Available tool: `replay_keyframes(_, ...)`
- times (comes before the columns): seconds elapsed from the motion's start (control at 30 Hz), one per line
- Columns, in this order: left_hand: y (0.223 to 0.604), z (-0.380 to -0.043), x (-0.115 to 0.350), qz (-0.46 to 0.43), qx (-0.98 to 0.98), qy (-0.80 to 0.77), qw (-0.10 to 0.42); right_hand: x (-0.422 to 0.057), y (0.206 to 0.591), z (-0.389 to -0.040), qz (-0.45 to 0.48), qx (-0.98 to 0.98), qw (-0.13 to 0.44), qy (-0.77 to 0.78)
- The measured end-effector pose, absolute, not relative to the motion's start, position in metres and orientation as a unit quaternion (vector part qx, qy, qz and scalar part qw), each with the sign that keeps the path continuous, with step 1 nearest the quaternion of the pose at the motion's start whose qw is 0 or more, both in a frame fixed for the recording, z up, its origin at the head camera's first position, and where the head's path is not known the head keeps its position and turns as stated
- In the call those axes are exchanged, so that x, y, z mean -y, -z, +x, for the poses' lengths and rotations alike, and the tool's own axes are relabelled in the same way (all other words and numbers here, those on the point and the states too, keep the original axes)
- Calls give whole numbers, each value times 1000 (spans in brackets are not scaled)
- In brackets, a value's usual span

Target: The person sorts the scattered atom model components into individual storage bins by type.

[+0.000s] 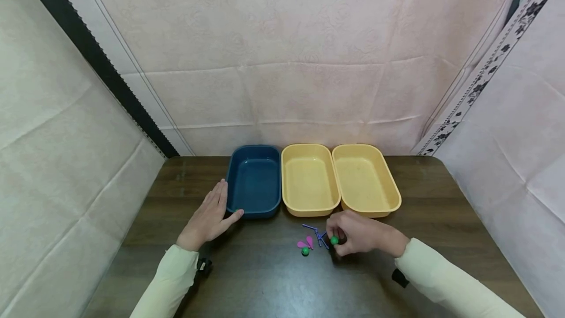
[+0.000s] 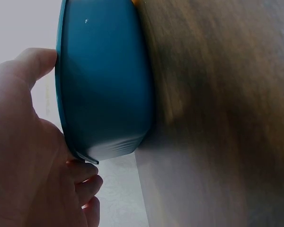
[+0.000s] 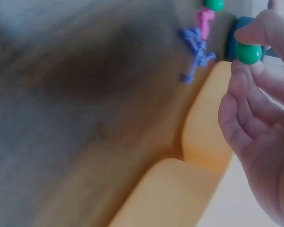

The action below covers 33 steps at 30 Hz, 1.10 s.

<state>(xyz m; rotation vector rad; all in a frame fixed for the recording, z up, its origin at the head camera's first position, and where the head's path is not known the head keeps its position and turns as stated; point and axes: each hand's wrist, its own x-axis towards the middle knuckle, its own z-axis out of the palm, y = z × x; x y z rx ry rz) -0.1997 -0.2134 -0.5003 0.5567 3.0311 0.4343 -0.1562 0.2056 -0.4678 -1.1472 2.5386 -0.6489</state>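
Note:
My right hand (image 1: pixel 359 232) pinches a green ball (image 3: pixel 248 53) between thumb and fingertips, just in front of the yellow tubs. My left hand (image 1: pixel 211 217) rests against the left side of the dark blue tub (image 1: pixel 255 212), its fingers straight and its thumb touching the rim. Another green ball (image 1: pixel 305 251) lies on the table beside pink drop-shaped pieces (image 1: pixel 310 242). Several thin blue-violet stick-like pieces (image 3: pixel 197 54) lie between those and my right hand; their exact kind cannot be made out.
A middle yellow tub (image 1: pixel 310 209) and a right yellow tub (image 1: pixel 372 211) stand beside the blue one along the back of the brown wooden table (image 1: pixel 282 283). Pale cloth (image 1: pixel 287 97) hangs behind the table and on both sides.

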Motion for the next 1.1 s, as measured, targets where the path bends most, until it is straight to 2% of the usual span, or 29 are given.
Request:
replay_keyframes(0.17,500,-199,215,177,-975,-137,13,-201,452,-160,-392,-882,144,220)
replay_keyframes(0.73,499,-198,213,178,-975,-134,11,-177,407,-186,-442,-872,92,188)
replay_keyframes(1.1,499,-198,213,178,-975,-131,8,-152,378,-205,-440,-875,75,188)
